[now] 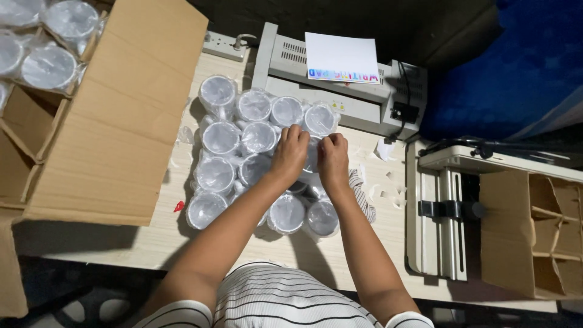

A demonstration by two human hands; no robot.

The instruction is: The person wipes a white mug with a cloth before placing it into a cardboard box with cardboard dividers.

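Note:
Several white mugs (220,138), each in clear plastic wrap, stand close together on a light wooden table (152,243). Both hands are on one wrapped mug (313,157) near the right side of the group. My left hand (290,152) covers its left side, fingers curled over the wrap. My right hand (333,159) grips its right side, fingers pinched at the plastic. The mug between them is mostly hidden.
A large open cardboard box (115,115) with more wrapped mugs lies at the left. A grey laminating machine (340,91) with a white sheet (341,58) stands behind. A press device (446,212) and a divided cardboard box (534,237) are at the right. A striped cloth (363,197) lies by the mugs.

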